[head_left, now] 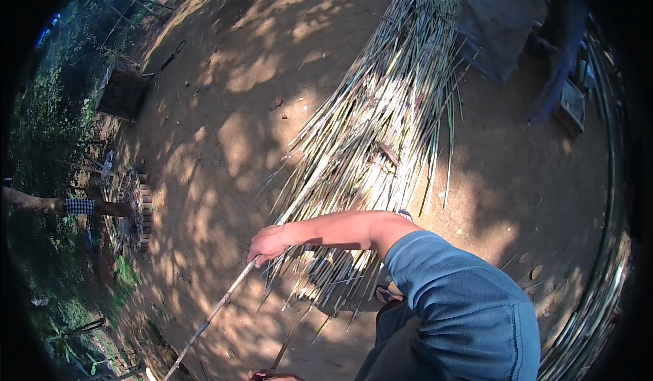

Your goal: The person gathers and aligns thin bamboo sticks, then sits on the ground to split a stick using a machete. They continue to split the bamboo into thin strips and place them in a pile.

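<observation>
The long thin cane (211,316) lies in the lower left of the head view, its long axis on a diagonal from about 1 o'clock, where its upper end sits in the hand, down to about 7 o'clock, where the free tip points toward the bottom edge near a strip of greenery. The right hand (267,243) has its fingers closed around that upper end; the bare forearm runs back to a blue sleeve (462,299) at 4 o'clock. At the very bottom edge, around 6 o'clock, a second hand (272,376), likely the left, barely shows with a thin dark stick (284,347) rising from it; whether its fingers grip that stick I cannot tell. Just beside the right hand, at 2 o'clock, stretches the big pile of pale stalks (381,122), fanned across the bare dirt ground (224,143). As a judgement: held at only 1 end, the cane could sag or whip, and its far tip could drag or catch in the soil; it could also snag loose stalk ends sticking out of the pile and pull them askew. A sandalled foot (388,294) near those ends could trip.
</observation>
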Available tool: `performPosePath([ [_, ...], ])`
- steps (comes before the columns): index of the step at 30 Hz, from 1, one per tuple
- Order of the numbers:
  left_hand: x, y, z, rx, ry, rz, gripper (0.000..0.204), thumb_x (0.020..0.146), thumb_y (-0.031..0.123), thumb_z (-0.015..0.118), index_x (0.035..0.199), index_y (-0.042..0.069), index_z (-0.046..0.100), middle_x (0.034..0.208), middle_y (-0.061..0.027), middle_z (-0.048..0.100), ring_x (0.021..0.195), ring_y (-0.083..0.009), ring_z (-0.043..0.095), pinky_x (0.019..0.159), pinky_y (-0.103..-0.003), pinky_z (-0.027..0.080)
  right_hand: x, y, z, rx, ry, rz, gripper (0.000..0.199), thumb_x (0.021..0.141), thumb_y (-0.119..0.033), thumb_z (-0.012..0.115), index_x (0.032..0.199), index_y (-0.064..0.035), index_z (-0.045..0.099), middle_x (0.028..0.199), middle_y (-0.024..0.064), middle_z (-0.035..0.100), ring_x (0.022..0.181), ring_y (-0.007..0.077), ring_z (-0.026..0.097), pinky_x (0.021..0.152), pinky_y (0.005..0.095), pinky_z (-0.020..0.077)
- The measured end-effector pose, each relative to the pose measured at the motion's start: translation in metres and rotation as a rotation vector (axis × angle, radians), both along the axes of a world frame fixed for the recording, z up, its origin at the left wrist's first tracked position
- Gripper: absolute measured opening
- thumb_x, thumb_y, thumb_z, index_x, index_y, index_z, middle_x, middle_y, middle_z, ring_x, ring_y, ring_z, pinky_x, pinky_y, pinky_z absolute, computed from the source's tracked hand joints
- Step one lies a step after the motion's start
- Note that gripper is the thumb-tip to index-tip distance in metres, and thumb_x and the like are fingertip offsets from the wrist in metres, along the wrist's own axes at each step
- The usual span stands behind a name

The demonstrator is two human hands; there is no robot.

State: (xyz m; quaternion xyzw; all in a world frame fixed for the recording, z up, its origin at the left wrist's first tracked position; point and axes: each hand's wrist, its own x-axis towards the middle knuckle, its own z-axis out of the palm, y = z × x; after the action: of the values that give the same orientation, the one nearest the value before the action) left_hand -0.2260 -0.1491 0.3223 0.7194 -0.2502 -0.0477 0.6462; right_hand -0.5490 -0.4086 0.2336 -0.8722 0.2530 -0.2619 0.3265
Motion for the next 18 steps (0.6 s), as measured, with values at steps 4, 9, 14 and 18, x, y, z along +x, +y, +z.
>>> performPosePath([
  [4,-0.017,-0.026,0.002,-0.061,0.012,0.012,0.043,0.098,0.042,0.059,0.099,0.0,0.07,0.086,-0.0023,0.057,0.069,-0.0128,0.048,0.059,-0.028,0.038,0.012,0.028,0.047,-0.117,-0.026,-0.125,0.039,0.095,-0.04,0.054,0.125,-0.0165,0.059,0.088,0.0128,0.067,0.082,0.0371,0.065,0.069,0.0492,0.0507],
  [9,-0.071,-0.058,0.036,0.002,-0.041,-0.05,0.041,0.098,0.039,0.058,0.103,0.0,0.067,0.088,-0.0043,0.058,0.072,-0.0146,0.05,0.061,-0.03,0.04,0.027,0.04,0.08,-0.207,-0.135,-0.231,0.036,0.093,-0.038,0.056,0.123,-0.0191,0.062,0.082,0.0095,0.064,0.075,0.033,0.066,0.063,0.0474,0.0504],
  [14,-0.074,-0.076,0.04,0.069,-0.127,-0.107,0.04,0.098,0.037,0.057,0.108,0.0,0.065,0.091,-0.0062,0.059,0.075,-0.0163,0.052,0.063,-0.031,0.041,0.029,0.021,0.092,-0.281,-0.177,-0.278,0.033,0.091,-0.037,0.058,0.119,-0.0211,0.063,0.082,0.0106,0.065,0.077,0.0348,0.065,0.067,0.049,0.0491],
  [18,-0.081,-0.075,0.031,0.155,-0.213,-0.175,0.039,0.098,0.036,0.056,0.111,0.0,0.063,0.093,-0.0078,0.059,0.077,-0.0177,0.053,0.065,-0.033,0.043,0.04,-0.035,0.062,-0.418,-0.227,-0.258,0.037,0.092,-0.036,0.055,0.126,-0.0225,0.059,0.089,0.0071,0.063,0.087,0.0316,0.063,0.087,0.0487,0.0432],
])
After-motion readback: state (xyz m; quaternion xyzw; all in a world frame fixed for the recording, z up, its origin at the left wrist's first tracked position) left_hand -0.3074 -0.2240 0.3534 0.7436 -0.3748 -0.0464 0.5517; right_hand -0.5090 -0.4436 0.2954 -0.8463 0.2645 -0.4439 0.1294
